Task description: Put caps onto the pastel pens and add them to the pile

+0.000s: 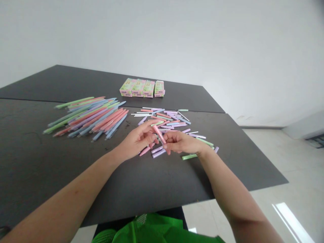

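A glossy pink pen barrel slants between my two hands, above a loose pile of pen parts. My right hand pinches its lower end between thumb and fingers. Curled around the upper end is my left hand, its thumb and index finger at the barrel; the exact contact is partly hidden. Just under the left fingers is a pink tapered pen part. Purple barrels lie on the table below the hands. A green barrel is close to my right wrist.
Pens in several pastel colours form a big heap on the left of the dark table. Thin white refills lie among the parts behind my hands. Small printed boxes stand in a row farther back, before a white wall.
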### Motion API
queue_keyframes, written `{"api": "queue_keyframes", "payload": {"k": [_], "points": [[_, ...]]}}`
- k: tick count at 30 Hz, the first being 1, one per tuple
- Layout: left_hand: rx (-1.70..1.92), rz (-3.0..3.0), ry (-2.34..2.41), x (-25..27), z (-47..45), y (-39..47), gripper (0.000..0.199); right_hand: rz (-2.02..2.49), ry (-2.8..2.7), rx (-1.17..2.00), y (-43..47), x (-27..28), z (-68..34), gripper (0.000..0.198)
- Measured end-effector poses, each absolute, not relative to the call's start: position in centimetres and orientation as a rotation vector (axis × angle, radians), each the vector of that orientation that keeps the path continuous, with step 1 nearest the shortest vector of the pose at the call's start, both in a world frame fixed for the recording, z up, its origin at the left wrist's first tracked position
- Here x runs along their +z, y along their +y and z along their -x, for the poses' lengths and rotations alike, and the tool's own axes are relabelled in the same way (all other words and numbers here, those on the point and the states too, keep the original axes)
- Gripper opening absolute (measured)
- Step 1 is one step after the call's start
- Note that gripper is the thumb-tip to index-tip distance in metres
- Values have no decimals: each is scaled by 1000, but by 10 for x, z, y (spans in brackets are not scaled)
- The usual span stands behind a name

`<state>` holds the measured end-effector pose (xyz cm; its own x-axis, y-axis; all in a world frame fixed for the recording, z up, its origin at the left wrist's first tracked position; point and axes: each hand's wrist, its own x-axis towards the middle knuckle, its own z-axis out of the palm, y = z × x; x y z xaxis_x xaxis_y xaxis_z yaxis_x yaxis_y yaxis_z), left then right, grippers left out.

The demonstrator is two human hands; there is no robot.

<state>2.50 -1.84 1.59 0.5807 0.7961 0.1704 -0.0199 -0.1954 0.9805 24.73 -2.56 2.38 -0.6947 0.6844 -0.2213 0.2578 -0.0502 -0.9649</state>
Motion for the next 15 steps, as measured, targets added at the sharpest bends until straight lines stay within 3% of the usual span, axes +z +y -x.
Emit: {"api": "queue_keyframes", "payload": {"k": [5,15], "points": [[946,-1530,744,12,-26,-14,29,974,-1839,1804,-26,17,-237,33],[1043,-1424,784,-1,-21,-6,24,896,-1911,1632,-29,20,-237,31]]}}
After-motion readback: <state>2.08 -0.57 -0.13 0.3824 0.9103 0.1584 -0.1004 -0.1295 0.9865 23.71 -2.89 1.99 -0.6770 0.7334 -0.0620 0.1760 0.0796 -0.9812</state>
